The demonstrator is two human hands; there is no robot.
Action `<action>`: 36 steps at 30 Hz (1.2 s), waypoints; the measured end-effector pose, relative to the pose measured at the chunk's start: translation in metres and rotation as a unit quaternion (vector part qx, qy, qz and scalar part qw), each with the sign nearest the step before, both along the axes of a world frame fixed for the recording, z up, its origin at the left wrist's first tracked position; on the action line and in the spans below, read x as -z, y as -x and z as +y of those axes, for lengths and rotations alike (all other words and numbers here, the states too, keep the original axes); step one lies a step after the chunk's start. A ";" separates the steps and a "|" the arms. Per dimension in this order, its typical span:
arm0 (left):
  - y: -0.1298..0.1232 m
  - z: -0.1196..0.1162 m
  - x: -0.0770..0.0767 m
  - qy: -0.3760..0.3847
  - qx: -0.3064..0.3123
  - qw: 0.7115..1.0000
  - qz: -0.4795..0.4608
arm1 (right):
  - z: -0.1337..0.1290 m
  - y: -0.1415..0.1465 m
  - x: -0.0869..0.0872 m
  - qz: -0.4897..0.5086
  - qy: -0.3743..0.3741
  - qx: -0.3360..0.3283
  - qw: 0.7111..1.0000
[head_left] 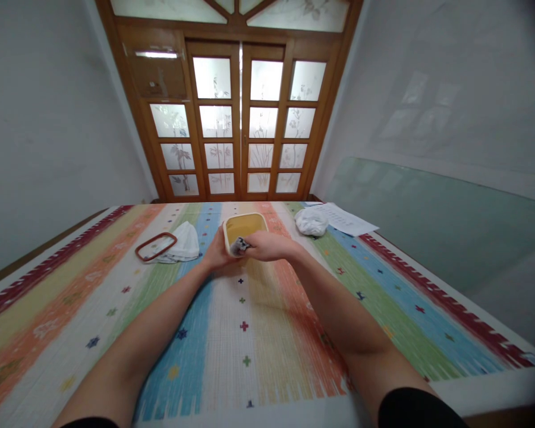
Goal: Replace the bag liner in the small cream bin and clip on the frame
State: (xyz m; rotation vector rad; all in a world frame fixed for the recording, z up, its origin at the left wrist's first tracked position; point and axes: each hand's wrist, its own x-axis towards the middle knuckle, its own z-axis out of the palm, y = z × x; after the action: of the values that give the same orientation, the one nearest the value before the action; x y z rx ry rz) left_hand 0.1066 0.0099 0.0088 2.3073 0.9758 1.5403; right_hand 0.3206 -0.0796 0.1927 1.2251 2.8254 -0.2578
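Observation:
A pale yellow plastic container (244, 226) with rounded corners is tilted so that its open top faces me. My left hand (216, 251) is closed around its left side. Over the near rim, my right hand (271, 245) pinches a grey patterned cloth (239, 246), which touches the container there. Most of the cloth is hidden in the fingers. To the left lies a reddish-brown rounded frame (175, 239), perhaps a lid with a clear middle, partly on a folded white cloth (187, 241).
A crumpled white bundle (311, 221), cloth or plastic, sits right of the container. Printed paper sheets (345, 219) lie behind it. A striped tablecloth (232, 333) covers the table. A greenish glass panel (428, 214) stands along the right wall, and wooden glazed doors (241, 119) are beyond.

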 end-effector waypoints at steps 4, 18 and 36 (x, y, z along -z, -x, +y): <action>-0.002 -0.009 -0.004 -0.063 -0.005 0.995 0.075 | 0.017 0.010 0.027 -0.050 0.017 0.012 0.999; -0.001 -0.007 -0.005 -0.104 -0.042 0.984 0.138 | 0.040 0.020 0.062 -0.036 0.039 0.046 0.998; 0.005 -0.011 -0.006 -0.144 -0.069 0.974 0.164 | 0.043 0.016 0.065 -0.015 0.030 0.067 0.997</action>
State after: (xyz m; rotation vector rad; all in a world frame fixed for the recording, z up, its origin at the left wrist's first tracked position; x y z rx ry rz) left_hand 0.1020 -0.0009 0.0152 2.8204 1.0672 1.4621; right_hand 0.3044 -0.0366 0.1277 1.3942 2.6937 -0.3247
